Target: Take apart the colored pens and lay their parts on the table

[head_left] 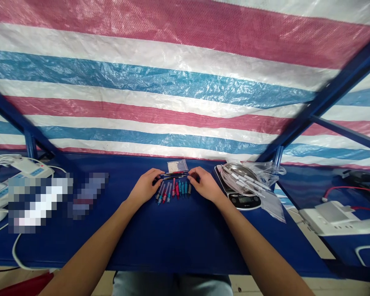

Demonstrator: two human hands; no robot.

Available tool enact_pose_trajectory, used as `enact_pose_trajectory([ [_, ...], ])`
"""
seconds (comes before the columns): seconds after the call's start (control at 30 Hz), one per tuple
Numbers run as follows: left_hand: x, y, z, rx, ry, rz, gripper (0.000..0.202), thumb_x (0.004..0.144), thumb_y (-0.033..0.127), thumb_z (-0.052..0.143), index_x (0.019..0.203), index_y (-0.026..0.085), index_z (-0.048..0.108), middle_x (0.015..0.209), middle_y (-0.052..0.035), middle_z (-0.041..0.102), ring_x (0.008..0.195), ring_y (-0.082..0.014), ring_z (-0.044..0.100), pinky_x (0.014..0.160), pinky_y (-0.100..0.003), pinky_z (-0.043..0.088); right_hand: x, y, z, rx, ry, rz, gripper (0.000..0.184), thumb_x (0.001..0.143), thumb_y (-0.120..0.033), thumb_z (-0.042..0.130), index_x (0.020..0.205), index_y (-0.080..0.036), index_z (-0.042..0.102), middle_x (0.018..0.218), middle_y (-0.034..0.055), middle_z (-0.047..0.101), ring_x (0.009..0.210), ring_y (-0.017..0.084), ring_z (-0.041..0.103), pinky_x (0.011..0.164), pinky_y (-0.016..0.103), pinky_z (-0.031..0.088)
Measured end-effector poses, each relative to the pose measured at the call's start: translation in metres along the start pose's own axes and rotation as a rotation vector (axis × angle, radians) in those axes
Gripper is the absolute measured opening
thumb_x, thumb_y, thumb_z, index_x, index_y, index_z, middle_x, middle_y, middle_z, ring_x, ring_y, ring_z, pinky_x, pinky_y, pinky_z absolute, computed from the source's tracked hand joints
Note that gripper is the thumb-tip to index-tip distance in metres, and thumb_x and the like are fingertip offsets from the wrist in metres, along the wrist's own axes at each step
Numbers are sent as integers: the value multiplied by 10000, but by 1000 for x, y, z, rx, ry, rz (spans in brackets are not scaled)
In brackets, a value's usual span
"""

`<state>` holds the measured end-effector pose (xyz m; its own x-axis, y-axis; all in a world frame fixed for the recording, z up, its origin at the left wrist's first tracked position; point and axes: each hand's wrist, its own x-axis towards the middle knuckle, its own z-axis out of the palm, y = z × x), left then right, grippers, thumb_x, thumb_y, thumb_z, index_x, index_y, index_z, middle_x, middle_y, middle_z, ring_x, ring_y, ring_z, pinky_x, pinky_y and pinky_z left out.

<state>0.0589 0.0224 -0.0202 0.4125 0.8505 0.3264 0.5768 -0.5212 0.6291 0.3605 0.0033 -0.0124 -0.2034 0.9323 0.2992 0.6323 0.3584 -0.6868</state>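
Several thin dark pen refills (175, 176) lie side by side between my two hands, some with red parts. My left hand (146, 186) is closed at their left ends, thumb and forefinger curled round the tips. At the right ends, my right hand (204, 183) has its thumb and forefinger curled in the same way. Just nearer to me is a row of pen barrels (173, 191), clear ones with coloured parts on the left, then red, teal and dark ones. Behind the refills lies a small clear zip bag (178, 166) of tiny whitish pieces.
To the right, a kitchen scale (245, 201) carries a metal bowl (239, 170) with white sticks and plastic bags (271, 203). Power strips (339, 218) and cables lie at both sides. Striped sheeting (172, 82) hangs behind the blue table (179, 238), between blue frame bars (314, 102).
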Motion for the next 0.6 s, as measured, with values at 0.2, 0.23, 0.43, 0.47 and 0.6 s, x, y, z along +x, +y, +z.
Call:
enact_pose_trajectory([
  [0.2,14,-4,3,-54,-29,42,289,985,287,592,1232,236,733,1202,-100,731,972,-227,725,925,-394,618,6,10,15,-131,48,-96,238,1026,-204,634,1250,-225,711,1243,124,734,1188,293,649,1090,471,518],
  [0.23,16,-7,2,-68,-32,34,288,975,298,604,1222,234,738,1170,-99,733,949,-224,728,907,-390,623,8,12,16,-138,43,-103,222,1025,-188,636,1223,-227,727,1224,119,747,1191,294,644,1092,472,515],
  [0.43,36,-18,-6,-106,-125,0,287,931,457,701,1101,237,768,1027,-81,758,889,-228,750,812,-368,634,23,19,15,-47,7,-54,155,966,-117,683,987,-234,783,1070,62,786,1014,249,701,955,396,541],
  [0.47,40,-19,-7,-117,-157,-12,298,919,478,720,1090,238,771,1021,-78,769,881,-228,755,807,-366,634,25,19,14,-28,-9,-36,166,955,-107,681,969,-235,783,1044,53,788,974,238,710,923,379,542],
  [0.6,45,-21,-8,-137,-201,-37,336,916,495,737,1131,239,775,1036,-76,796,843,-221,750,775,-353,621,30,19,10,14,-73,-20,187,920,-97,663,961,-240,777,1002,25,793,897,210,720,841,327,531],
])
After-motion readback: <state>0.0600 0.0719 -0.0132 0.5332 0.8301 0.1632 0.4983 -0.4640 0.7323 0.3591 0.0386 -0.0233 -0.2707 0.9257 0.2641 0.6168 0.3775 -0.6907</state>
